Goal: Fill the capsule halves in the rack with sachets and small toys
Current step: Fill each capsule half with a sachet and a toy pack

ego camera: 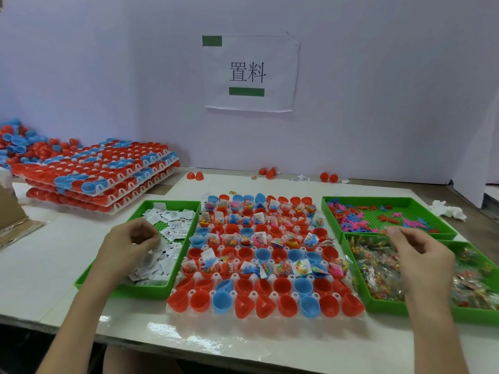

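Both grips unclear, left hand, right hand

The rack is white, its capsule halves red and blue. At nine o'clock sits a green sachet tray of white sachets printed black. At two o'clock, a green toy tray holds pink, red and blue toys. At twelve, a white sheet bears black characters and green bars.
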`<state>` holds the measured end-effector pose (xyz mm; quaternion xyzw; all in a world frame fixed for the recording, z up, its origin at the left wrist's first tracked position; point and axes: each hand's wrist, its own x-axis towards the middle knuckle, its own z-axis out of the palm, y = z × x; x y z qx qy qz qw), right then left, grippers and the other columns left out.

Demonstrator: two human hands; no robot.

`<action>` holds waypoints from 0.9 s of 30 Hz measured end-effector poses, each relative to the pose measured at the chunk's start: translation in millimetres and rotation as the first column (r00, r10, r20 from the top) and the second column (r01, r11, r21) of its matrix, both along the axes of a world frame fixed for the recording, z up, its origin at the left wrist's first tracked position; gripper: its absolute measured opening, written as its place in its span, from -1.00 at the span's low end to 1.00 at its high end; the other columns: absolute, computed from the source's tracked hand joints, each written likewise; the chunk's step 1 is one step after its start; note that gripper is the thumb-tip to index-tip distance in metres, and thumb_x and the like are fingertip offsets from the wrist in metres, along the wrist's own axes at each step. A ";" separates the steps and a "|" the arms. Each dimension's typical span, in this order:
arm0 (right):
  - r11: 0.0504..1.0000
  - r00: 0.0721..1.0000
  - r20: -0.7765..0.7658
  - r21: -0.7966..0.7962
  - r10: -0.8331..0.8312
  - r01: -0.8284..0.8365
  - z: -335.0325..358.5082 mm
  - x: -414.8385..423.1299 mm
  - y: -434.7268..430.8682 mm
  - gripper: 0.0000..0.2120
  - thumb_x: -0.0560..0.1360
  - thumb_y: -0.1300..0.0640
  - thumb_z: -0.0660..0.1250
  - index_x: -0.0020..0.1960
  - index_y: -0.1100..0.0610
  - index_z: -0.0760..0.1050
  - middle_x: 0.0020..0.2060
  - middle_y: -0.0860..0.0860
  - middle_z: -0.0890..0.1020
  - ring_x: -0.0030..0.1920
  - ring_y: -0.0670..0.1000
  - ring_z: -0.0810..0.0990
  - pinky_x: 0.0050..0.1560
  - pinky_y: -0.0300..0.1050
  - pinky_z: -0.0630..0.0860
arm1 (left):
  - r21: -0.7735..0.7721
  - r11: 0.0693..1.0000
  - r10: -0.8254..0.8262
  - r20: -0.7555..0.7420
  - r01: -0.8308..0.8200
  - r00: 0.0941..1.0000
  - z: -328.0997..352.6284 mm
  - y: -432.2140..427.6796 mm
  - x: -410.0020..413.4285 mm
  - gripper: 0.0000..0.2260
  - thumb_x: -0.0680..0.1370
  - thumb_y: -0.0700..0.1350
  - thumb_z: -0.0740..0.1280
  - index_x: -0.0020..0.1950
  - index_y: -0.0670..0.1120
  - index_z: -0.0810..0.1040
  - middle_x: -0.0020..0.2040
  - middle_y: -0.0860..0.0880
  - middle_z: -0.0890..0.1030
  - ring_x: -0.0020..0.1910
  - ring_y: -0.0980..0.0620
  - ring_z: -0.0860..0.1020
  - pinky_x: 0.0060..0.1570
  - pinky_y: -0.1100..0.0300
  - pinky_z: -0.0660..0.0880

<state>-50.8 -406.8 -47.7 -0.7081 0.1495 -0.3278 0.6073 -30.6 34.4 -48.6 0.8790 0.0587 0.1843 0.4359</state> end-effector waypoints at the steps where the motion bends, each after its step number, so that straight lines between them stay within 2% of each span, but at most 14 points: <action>1: 1.000 1.000 0.029 0.023 -0.009 0.008 2.1 -1.2 1.5 -0.87 0.53 0.11 0.43 -0.12 -0.12 0.59 -0.16 -0.08 0.66 -0.11 -0.08 0.59 -0.12 -0.19 0.46 | -0.020 1.000 0.003 0.008 -0.003 1.000 0.0 0.2 -0.2 -0.83 0.45 -0.31 0.50 -0.19 -0.06 0.62 -0.27 -0.03 0.68 -0.20 -0.10 0.63 -0.13 0.07 0.52; 3: 0.999 0.997 0.073 0.046 -0.019 0.016 7.1 -2.9 4.6 -0.85 0.52 0.12 0.45 -0.16 -0.12 0.60 -0.20 -0.13 0.66 -0.14 -0.13 0.59 -0.10 -0.22 0.46 | -0.041 0.999 -0.014 0.004 0.014 1.000 -0.1 0.3 -1.5 -0.81 0.46 -0.30 0.50 -0.13 0.00 0.65 -0.28 -0.03 0.68 -0.21 -0.10 0.61 -0.23 0.13 0.48; 6: 0.999 0.995 0.097 0.052 0.005 -0.010 15.4 -5.1 8.5 -0.84 0.52 0.10 0.46 -0.20 -0.11 0.62 -0.30 -0.20 0.68 -0.21 -0.21 0.60 -0.11 -0.25 0.47 | -0.029 0.999 -0.024 -0.009 0.024 1.000 0.1 -0.2 -3.4 -0.81 0.45 -0.27 0.52 -0.11 0.03 0.68 -0.25 -0.09 0.68 -0.21 -0.14 0.59 -0.24 0.13 0.46; 8: 0.998 0.993 0.109 0.039 0.038 -0.042 20.3 -6.8 10.9 -0.83 0.52 0.09 0.45 -0.21 -0.13 0.64 -0.29 -0.25 0.68 -0.25 -0.28 0.60 -0.14 -0.26 0.52 | -0.020 1.000 0.014 -0.007 -0.014 1.000 1.0 -0.2 -3.9 -0.83 0.42 -0.26 0.54 -0.17 0.01 0.70 -0.25 -0.12 0.66 -0.28 -0.08 0.55 -0.26 0.17 0.43; 10: 0.997 0.990 0.131 0.032 0.060 -0.065 24.8 -8.8 12.8 -0.78 0.52 0.11 0.44 -0.23 -0.17 0.66 -0.29 -0.22 0.68 -0.28 -0.30 0.59 -0.15 -0.24 0.53 | -0.022 0.998 0.058 -0.010 -0.058 0.998 1.8 -0.2 -4.6 -0.84 0.39 -0.26 0.57 -0.26 -0.02 0.69 -0.32 -0.05 0.66 -0.34 0.06 0.56 -0.30 0.23 0.44; 11: 0.997 0.987 0.142 0.030 0.070 -0.075 26.5 -9.9 13.6 -0.76 0.53 0.12 0.43 -0.22 -0.20 0.67 -0.29 -0.21 0.69 -0.29 -0.29 0.58 -0.13 -0.21 0.51 | -0.026 0.997 0.074 -0.018 -0.075 0.997 2.0 -0.2 -4.7 -0.85 0.38 -0.25 0.57 -0.28 -0.03 0.69 -0.33 -0.03 0.67 -0.34 0.06 0.58 -0.34 0.23 0.47; 13: 0.995 0.984 0.158 0.027 0.087 -0.093 28.4 -11.7 14.6 -0.73 0.53 0.13 0.42 -0.22 -0.22 0.67 -0.29 -0.19 0.69 -0.28 -0.27 0.58 -0.11 -0.19 0.49 | -0.036 0.994 0.100 -0.030 -0.101 0.995 2.8 -0.3 -4.9 -0.86 0.38 -0.23 0.58 -0.28 -0.04 0.69 -0.32 -0.06 0.68 -0.30 -0.09 0.61 -0.43 0.11 0.54; 15: 0.994 0.982 0.157 0.019 0.101 -0.106 28.7 -12.9 14.9 -0.74 0.53 0.13 0.42 -0.22 -0.22 0.67 -0.28 -0.17 0.69 -0.26 -0.24 0.59 -0.10 -0.19 0.48 | -0.055 0.994 0.097 -0.010 -0.098 0.995 3.1 -1.3 -5.3 -0.86 0.38 -0.25 0.57 -0.26 -0.02 0.71 -0.32 -0.02 0.70 -0.25 -0.11 0.65 -0.27 0.07 0.59; 18: 0.992 0.982 0.144 0.020 0.121 -0.125 28.6 -13.0 15.0 -0.76 0.53 0.12 0.42 -0.22 -0.19 0.67 -0.27 -0.11 0.69 -0.23 -0.15 0.59 -0.10 -0.18 0.48 | -0.075 0.992 0.108 0.064 -0.103 0.992 2.1 -3.0 -6.2 -0.86 0.40 -0.26 0.55 -0.18 -0.03 0.72 -0.26 0.05 0.71 -0.17 0.06 0.67 -0.19 0.32 0.57; 19: 0.991 0.982 0.140 0.021 0.125 -0.129 28.8 -12.8 15.4 -0.77 0.53 0.12 0.42 -0.21 -0.18 0.67 -0.28 -0.09 0.69 -0.24 -0.15 0.59 -0.11 -0.19 0.48 | -0.079 0.990 0.121 0.086 -0.115 0.989 1.6 -3.1 -6.5 -0.87 0.42 -0.26 0.54 -0.13 -0.04 0.72 -0.20 0.03 0.72 -0.15 0.07 0.67 -0.17 0.34 0.56; 22: 0.992 0.984 0.131 0.020 0.125 -0.129 29.0 -12.4 16.3 -0.80 0.53 0.12 0.42 -0.21 -0.12 0.67 -0.27 -0.04 0.69 -0.27 -0.15 0.58 -0.13 -0.19 0.48 | -0.065 0.986 0.160 0.121 -0.153 0.980 0.0 -2.8 -5.6 -0.85 0.46 -0.29 0.50 -0.03 -0.08 0.72 -0.13 -0.03 0.71 -0.11 0.07 0.65 -0.02 0.19 0.53; 23: 0.991 0.984 0.127 0.021 0.127 -0.130 29.0 -12.4 16.9 -0.81 0.53 0.12 0.42 -0.21 -0.10 0.66 -0.26 -0.03 0.69 -0.26 -0.14 0.58 -0.13 -0.18 0.48 | -0.062 0.983 0.178 0.135 -0.171 0.975 -0.2 -2.6 -5.3 -0.85 0.46 -0.29 0.49 -0.05 -0.07 0.71 -0.15 -0.03 0.70 -0.12 0.08 0.65 -0.04 0.24 0.53; 25: 0.990 0.984 0.120 0.022 0.134 -0.137 29.2 -11.8 18.4 -0.84 0.54 0.12 0.42 -0.20 -0.08 0.66 -0.25 -0.04 0.69 -0.22 -0.09 0.61 -0.12 -0.17 0.49 | -0.067 0.972 0.232 0.172 -0.224 0.957 0.0 -2.0 -4.8 -0.88 0.46 -0.27 0.50 -0.10 -0.06 0.70 -0.20 -0.02 0.68 -0.16 0.11 0.62 -0.19 0.48 0.49; 27: 0.990 0.984 0.115 0.012 0.139 -0.142 30.9 -12.4 21.7 -0.85 0.53 0.12 0.42 -0.18 -0.07 0.66 -0.25 -0.06 0.70 -0.20 -0.08 0.62 -0.12 -0.16 0.50 | -0.093 0.956 0.292 0.202 -0.279 0.935 -0.3 -0.4 -4.6 -0.90 0.45 -0.25 0.51 -0.13 -0.06 0.69 -0.23 -0.02 0.67 -0.20 0.09 0.60 -0.26 0.59 0.41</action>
